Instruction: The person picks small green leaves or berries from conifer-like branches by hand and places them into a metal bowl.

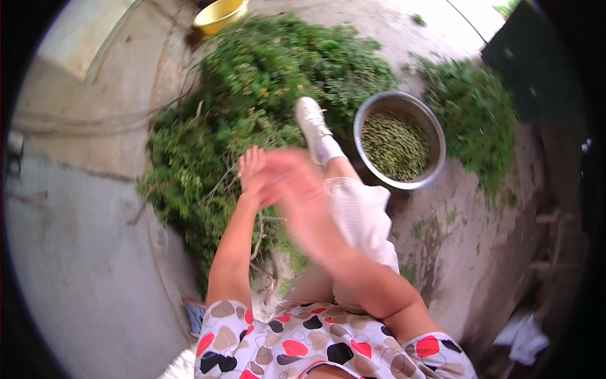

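My left hand is raised over a large heap of leafy green branches, its fingers stretched out and nothing seen in them. My right hand crosses in front of it and covers part of it. Motion smears the right hand, so its fingers cannot be made out. Bare woody stems stick out of the heap just below my hands. To the right of my outstretched leg stands a round metal pot, partly filled with small green pods or beans.
My white shoe rests against the heap. Beyond the pot lies a smaller pile of green branches. A yellow basin stands at the far left, behind the heap. Dark cables run over the concrete on the left. A white cloth lies at the lower right.
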{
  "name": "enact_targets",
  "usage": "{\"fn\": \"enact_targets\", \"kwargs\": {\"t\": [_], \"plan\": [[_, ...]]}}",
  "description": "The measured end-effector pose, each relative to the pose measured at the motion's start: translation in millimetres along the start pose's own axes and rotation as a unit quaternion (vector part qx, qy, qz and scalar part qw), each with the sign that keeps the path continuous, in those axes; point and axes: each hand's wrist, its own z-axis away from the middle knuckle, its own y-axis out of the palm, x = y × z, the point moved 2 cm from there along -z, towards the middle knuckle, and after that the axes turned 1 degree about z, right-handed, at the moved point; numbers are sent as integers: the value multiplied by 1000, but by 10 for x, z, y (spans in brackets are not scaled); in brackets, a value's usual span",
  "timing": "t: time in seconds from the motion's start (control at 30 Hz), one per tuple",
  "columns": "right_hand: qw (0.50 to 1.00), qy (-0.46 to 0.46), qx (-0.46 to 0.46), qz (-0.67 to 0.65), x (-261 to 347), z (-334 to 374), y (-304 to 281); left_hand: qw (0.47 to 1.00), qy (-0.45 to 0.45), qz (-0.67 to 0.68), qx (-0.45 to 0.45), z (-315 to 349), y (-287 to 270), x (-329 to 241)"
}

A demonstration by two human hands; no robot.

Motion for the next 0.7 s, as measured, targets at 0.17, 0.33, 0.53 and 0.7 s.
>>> {"fn": "enact_targets", "kwargs": {"t": [0.17, 0.33, 0.53, 0.7], "plan": [[953, -191, 134, 194, -664, 321, 594, 990, -115, -44, 72, -51, 75, 244], [943, -195, 123, 238, -727, 308, 612, 985, -115, -19, 128, -75, 147, 192], [901, -250, 136, 328, -662, 346, 630, 976, -151, 18, 158, -41, 116, 219], [881, -266, 165, 356, -631, 452, 558, 979, -147, 37, 135, -12, 157, 247]]}}
